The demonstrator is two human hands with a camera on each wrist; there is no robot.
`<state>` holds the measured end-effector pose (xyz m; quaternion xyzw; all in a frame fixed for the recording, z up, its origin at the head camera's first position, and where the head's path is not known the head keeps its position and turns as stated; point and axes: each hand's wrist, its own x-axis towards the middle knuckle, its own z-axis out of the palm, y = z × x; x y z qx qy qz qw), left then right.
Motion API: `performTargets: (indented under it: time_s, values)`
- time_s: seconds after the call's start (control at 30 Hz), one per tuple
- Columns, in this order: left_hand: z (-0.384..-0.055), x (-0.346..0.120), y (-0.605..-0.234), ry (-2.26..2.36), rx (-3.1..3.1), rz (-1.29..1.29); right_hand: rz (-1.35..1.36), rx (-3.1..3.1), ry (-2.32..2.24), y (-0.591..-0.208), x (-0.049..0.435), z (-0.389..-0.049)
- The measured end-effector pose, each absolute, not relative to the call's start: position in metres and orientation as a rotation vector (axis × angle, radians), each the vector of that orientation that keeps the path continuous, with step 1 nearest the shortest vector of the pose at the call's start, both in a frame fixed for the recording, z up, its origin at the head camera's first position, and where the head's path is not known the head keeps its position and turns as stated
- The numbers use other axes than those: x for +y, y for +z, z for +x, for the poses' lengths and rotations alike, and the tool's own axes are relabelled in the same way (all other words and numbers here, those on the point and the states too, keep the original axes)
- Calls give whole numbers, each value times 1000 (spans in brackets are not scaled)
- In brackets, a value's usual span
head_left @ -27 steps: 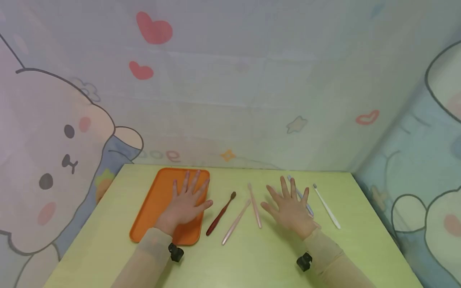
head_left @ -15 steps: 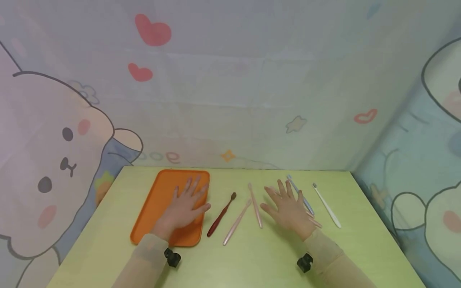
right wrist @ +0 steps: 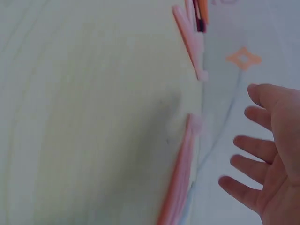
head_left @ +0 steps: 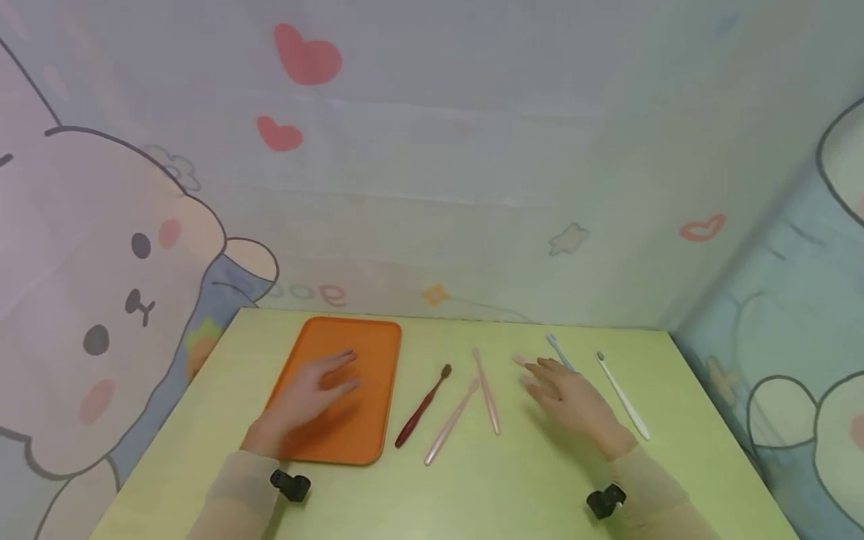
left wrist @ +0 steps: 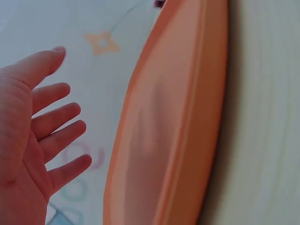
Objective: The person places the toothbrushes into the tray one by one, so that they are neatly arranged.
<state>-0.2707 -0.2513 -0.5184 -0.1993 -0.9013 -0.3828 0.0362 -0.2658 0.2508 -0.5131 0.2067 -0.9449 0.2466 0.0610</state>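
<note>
From here I see the left hand (head_left: 305, 394) over the orange tray (head_left: 367, 405), right hand (head_left: 574, 397) over a pink toothbrush (right wrist: 180, 173), fingers loose, empty. Other brushes (head_left: 422, 407) lie spread, probably for easy reach

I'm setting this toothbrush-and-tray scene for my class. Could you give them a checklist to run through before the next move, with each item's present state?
1. Left grip holds nothing: ok, it hovers over the orange tray.
2. Right grip holds nothing: ok, its wrist view shows the fingers apart.
3. Dark red toothbrush in full view: ok, it lies beside the tray, apart from it.
4. White toothbrush in full view: ok.
5. Blue toothbrush in full view from the head: not ok, the right grip hides its lower part.
6. Blue toothbrush apart from the half-hidden pink toothbrush: cannot tell, the right grip covers where they may meet.
</note>
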Motion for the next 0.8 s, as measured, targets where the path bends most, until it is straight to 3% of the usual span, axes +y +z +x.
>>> performTargets:
  time_s: [0.43,0.8]
  values:
    - [-243,-344,-518,-1361,-2660,-207,528,-2831,1045,-495,331,-263]
    - [-241,-365,-535,-1277,-2703,-117,290,-2852,984,-500,378,-254]
